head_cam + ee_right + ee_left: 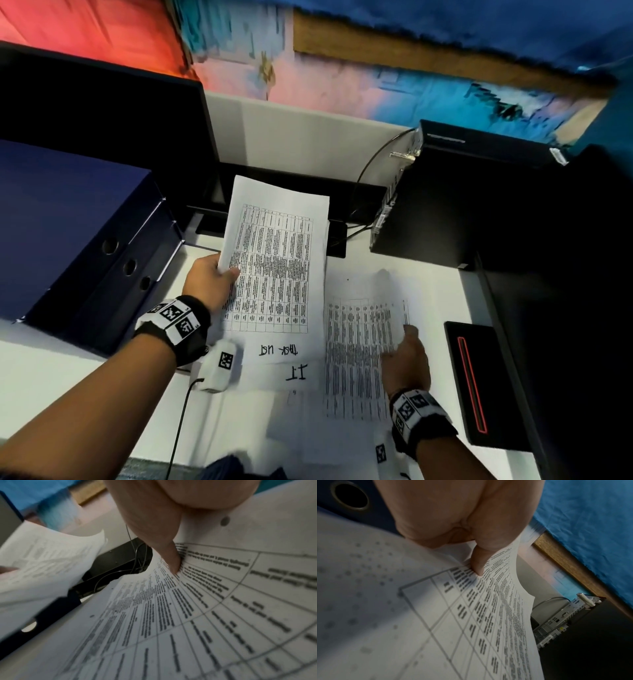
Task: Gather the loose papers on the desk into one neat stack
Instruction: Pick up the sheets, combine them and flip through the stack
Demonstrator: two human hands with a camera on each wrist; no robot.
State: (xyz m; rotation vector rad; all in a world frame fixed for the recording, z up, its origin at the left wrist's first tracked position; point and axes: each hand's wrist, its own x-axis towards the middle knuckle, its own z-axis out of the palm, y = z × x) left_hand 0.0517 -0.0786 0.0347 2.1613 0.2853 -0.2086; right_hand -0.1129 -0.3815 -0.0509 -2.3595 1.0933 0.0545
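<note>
The left hand (210,277) pinches a printed sheet (277,260) by its left edge, thumb on top, lifting it off the desk (51,370). Right of that sheet, the right hand (406,363) pinches a second sheet (356,346) at its right edge, thumb pressed on the print; this page looks blurred, and curls upward. More papers (294,373) lie flat under and below the lifted sheet.

To do this well, I would slide the right page under the left one, match corners, then tap the edges square on the desk. A loose one-edge grip risks creasing.

Left of the sheet stand blue binders (85,240); behind it a dark monitor (102,113); to its right a black computer box (455,192). The desk is white.
</note>
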